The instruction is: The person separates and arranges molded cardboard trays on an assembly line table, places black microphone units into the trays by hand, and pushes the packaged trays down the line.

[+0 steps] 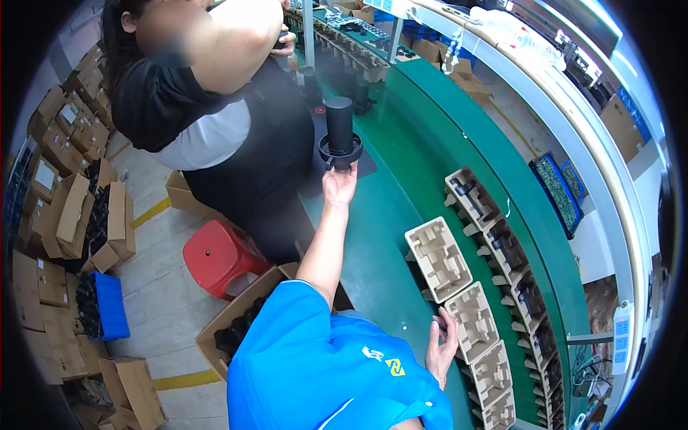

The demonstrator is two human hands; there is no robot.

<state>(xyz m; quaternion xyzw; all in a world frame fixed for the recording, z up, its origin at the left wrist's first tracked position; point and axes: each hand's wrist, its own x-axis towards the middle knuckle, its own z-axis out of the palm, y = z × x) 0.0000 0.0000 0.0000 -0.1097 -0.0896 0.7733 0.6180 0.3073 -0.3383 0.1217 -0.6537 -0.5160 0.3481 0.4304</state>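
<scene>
My left arm reaches forward over the bench, and my left hand (340, 185) grips a black cylindrical device (339, 118) by its wide ring-shaped base. The cylinder stands upright above my palm; the fingers are partly hidden beneath the base. At the right, my right hand (442, 345) rests by the edge of a moulded pulp tray (471, 322), fingers loosely bent and apart, holding nothing. Whether it touches that tray I cannot tell. Another moulded tray (438, 259) lies just beyond it, with its hollows bare.
A co-worker (193, 115) stands close at the far left, one arm raised. Filled trays (505, 247) line the green conveyor (423, 154). A red stool (218, 254) and an open carton (236, 315) stand left of the bench. A metal frame (609, 143) curves along the right.
</scene>
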